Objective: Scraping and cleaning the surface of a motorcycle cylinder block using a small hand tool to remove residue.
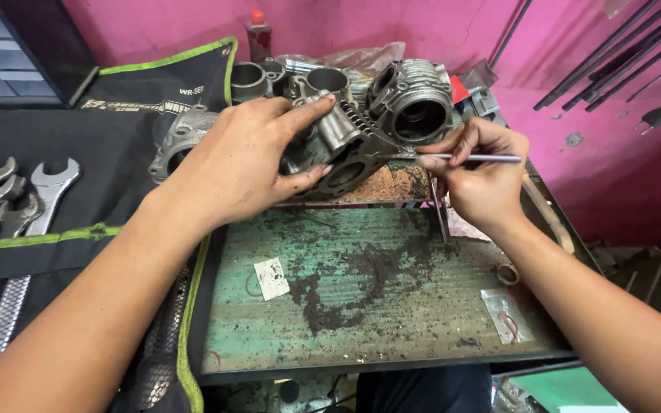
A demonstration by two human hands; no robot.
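The left hand (250,157) wraps over a grey finned metal cylinder head (346,141) at the back of the worn green metal tray (361,306), hiding its left half. The right hand (480,176) pinches a thin metal pick (468,158), lying horizontally, tip pointing left against the head's dark edge.
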